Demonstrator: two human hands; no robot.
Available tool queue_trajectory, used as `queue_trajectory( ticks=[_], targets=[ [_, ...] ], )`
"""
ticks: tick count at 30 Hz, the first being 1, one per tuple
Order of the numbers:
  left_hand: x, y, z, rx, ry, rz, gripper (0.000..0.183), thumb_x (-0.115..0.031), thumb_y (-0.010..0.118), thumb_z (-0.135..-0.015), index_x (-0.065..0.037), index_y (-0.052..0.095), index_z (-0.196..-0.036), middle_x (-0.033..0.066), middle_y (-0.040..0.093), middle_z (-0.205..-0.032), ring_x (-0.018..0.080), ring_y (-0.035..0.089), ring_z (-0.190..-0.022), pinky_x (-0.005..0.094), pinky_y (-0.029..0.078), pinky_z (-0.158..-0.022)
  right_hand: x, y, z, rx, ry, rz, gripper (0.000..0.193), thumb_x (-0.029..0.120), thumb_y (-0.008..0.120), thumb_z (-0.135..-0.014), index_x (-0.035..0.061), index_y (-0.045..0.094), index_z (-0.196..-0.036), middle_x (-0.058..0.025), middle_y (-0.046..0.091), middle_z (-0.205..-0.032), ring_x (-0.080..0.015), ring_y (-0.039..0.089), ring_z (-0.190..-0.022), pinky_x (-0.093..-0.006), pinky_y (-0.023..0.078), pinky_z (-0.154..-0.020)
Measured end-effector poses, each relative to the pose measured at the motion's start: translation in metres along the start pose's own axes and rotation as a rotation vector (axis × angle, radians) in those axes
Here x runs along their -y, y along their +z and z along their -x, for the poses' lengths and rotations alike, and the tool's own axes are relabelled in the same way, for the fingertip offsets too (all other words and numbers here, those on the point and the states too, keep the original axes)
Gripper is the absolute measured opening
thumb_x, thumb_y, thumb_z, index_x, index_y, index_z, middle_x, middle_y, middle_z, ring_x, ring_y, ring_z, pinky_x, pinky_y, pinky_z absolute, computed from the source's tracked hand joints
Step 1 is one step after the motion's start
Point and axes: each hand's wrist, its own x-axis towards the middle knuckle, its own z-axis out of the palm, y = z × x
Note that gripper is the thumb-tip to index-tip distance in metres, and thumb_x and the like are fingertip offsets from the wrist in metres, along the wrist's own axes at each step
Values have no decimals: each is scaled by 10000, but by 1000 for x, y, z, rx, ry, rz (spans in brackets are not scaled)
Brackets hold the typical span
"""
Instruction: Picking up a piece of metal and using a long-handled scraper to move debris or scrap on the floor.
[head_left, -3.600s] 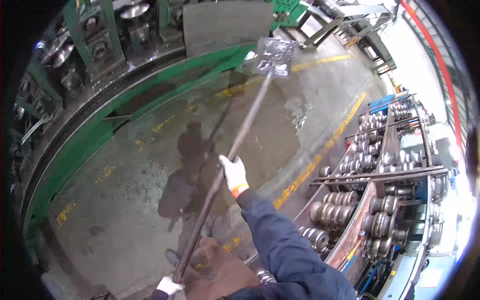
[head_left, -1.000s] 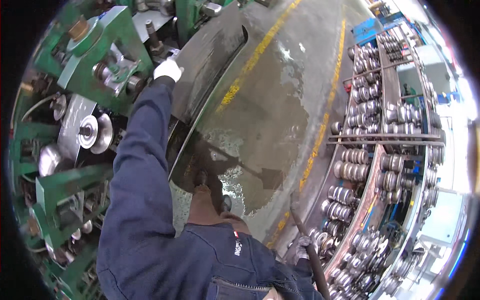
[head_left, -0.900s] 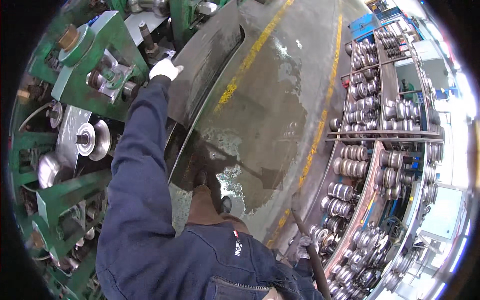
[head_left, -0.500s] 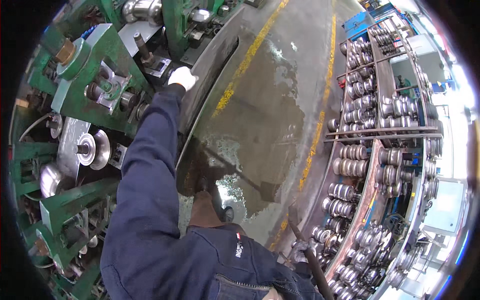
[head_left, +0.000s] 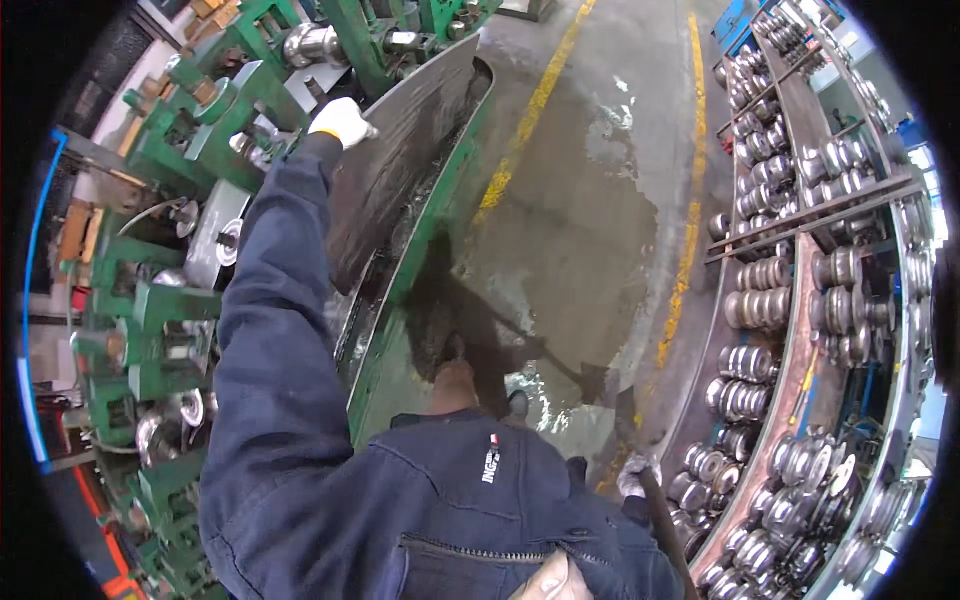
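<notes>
Metal sheet [head_left: 405, 150] is held at its upper edge in the gloved left hand [head_left: 343, 122], mostly right of and below it; green machine [head_left: 175, 305] left. Pole [head_left: 664, 530] is gripped in the right hand [head_left: 638, 474], roller rack [head_left: 803, 300] right of it.

Wet grey floor [head_left: 560, 270], yellow lines [head_left: 690, 240]; rack [head_left: 803, 290]

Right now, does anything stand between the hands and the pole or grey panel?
Nothing visible does: the right hand is closed around the pole; the left hand is at the edge of the grey panel, exact contact hidden.
</notes>
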Motion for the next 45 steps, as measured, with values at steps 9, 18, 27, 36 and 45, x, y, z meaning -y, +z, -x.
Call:
queue_trajectory(
  ticks=[9, 18, 27, 36, 45],
  targets=[
    [17, -5, 196, -78, -145, 17, 502, -476, 748, -735, 14, 740, -841, 245, 698, -869, 386, 677, -881, 459, 512, -820, 74, -41, -6, -20, 75, 101, 302, 295, 666, -926, 81, 514, -775, 1, 525, -622, -139, 529, -557, -277, 496, -547],
    [57, 67, 344, 1, -229, -45, 481, -474, 697, -793, -11, 741, -916, 240, 698, -940, 403, 662, -939, 479, 503, -857, 98, -32, 9, 22, 212, 244, 280, 280, 685, -901, 60, 535, -815, 9, 543, -634, -114, 538, -553, -260, 491, -528],
    [99, 102, 476, -29, -329, 46, 447, -473, 664, -820, -30, 716, -848, 231, 685, -862, 410, 658, -875, 503, 501, -784, 89, -44, 10, 22, 347, 346, 220, 226, 673, -880, 82, 522, -811, 17, 524, -651, -115, 534, -571, -265, 498, -562],
    [100, 119, 609, -111, -328, 125, 435, -455, 617, -885, -37, 669, -779, 207, 650, -780, 398, 651, -778, 491, 498, -699, 41, -58, 15, -20, 283, 415, 362, 323, 688, -913, 15, 501, -872, -17, 543, -657, -143, 546, -588, -291, 523, -560],
    [86, 127, 722, -165, -323, 64, 328, -355, 673, -878, -61, 610, -746, 148, 600, -660, 335, 632, -642, 433, 492, -582, 5, -41, 1, -126, 350, 439, 309, 298, 651, -942, 53, 498, -832, 4, 528, -652, -134, 554, -596, -285, 512, -573]
  ],
)
